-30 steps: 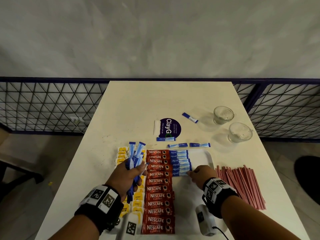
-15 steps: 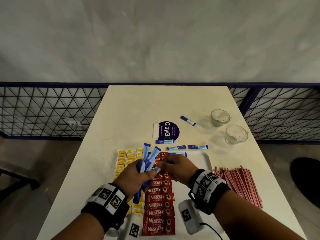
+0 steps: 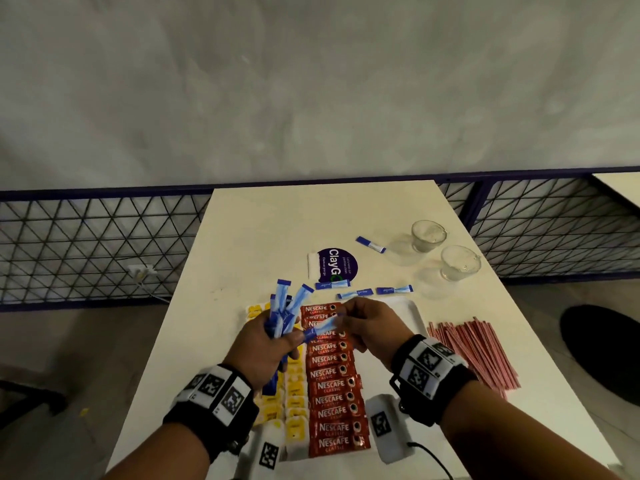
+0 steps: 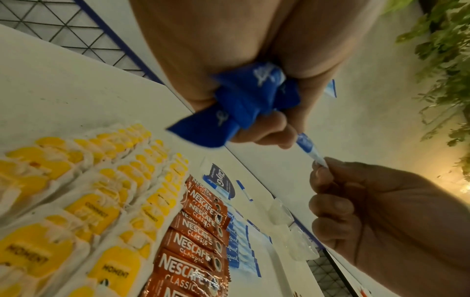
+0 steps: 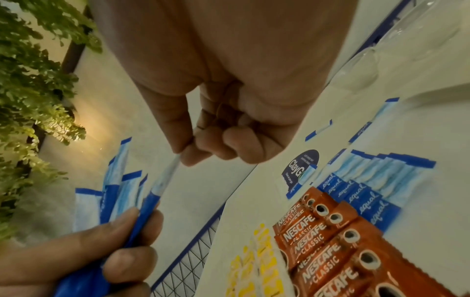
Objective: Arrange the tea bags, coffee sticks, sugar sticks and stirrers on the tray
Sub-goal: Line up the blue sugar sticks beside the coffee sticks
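Observation:
My left hand (image 3: 273, 341) grips a bunch of blue sugar sticks (image 3: 284, 308) above the white tray (image 3: 414, 315). My right hand (image 3: 363, 323) pinches the pale end of one sugar stick (image 3: 322, 329) whose blue end is still in the left hand's bunch; the pinch shows in the right wrist view (image 5: 165, 176) and the left wrist view (image 4: 309, 147). On the tray lie rows of yellow tea bags (image 3: 294, 393), a column of red Nescafe coffee sticks (image 3: 334, 393) and a short row of sugar sticks (image 5: 368, 186). Red stirrers (image 3: 474, 355) lie on the table right of the tray.
Three loose sugar sticks (image 3: 358, 292) lie just beyond the tray, another (image 3: 370, 244) farther back. A purple round sticker (image 3: 336, 268) is on the table. Two glass cups (image 3: 445, 251) stand at the back right. A mesh railing (image 3: 86, 244) runs behind the table.
My right hand left the sugar row on the tray, came over to the left hand's bunch and took hold of one stick. The left hand rose slightly with its bunch.

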Demonstrator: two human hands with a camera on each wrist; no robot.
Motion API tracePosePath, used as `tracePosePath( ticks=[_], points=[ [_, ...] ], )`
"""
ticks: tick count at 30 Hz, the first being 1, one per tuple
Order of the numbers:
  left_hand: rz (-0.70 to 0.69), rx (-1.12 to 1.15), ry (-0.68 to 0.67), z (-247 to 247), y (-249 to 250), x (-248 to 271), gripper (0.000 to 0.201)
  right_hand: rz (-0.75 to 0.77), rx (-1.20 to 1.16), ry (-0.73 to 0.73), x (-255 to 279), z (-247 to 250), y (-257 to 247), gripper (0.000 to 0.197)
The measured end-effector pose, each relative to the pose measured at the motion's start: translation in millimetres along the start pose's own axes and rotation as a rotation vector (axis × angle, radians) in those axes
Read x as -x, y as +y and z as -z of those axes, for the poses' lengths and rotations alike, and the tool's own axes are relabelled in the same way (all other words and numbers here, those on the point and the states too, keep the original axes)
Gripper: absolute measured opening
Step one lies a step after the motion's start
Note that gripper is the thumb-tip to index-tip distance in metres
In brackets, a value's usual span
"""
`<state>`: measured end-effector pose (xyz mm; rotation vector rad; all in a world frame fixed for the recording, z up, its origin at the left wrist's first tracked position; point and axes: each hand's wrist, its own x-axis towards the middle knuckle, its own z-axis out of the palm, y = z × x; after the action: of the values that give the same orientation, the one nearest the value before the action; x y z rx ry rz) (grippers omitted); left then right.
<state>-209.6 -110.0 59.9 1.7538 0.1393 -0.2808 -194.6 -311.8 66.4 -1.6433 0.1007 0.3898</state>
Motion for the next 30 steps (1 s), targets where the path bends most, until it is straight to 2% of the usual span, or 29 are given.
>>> tracePosePath(
  ticks=[3,7,10,14,19,22,24,30],
  points=[
    [-0.048,-0.069,-0.011,6.1,2.8,2.6,0.018,-0.020,-0.063,0.017,7.6,-5.3,3.7,0.013],
    [-0.074,-0.118,-0.005,1.6,3.4,4.1,0.017,0.016,0.008,0.015,14.0,0.0,8.2,0.014],
    [-0.042,-0.119,0.043,-3.4,0.9,1.2,0.020,0.009,0.007,0.158,7.0,26.9,18.5,0.014],
    [0.046,-0.111,0.097,-8.6,-5.5,-1.5,0.022,-0.123,0.105,0.319,-5.5,81.3,61.7,0.017],
    [0.110,-0.116,0.112,-24.3,-8.5,5.0,0.025,-0.383,0.297,0.172,-17.2,101.3,103.9,0.012],
    [0.124,-0.107,0.123,-28.9,-8.5,7.9,0.023,-0.400,0.465,0.145,-29.8,94.1,113.3,0.007],
    [0.141,-0.114,0.135,-32.5,-10.6,10.1,0.022,-0.377,0.617,0.140,-35.2,90.3,113.5,0.011],
    [0.204,-0.105,0.180,-28.8,-19.8,14.8,0.021,-0.405,0.695,0.128,-45.3,81.6,112.3,0.022]
  ],
)
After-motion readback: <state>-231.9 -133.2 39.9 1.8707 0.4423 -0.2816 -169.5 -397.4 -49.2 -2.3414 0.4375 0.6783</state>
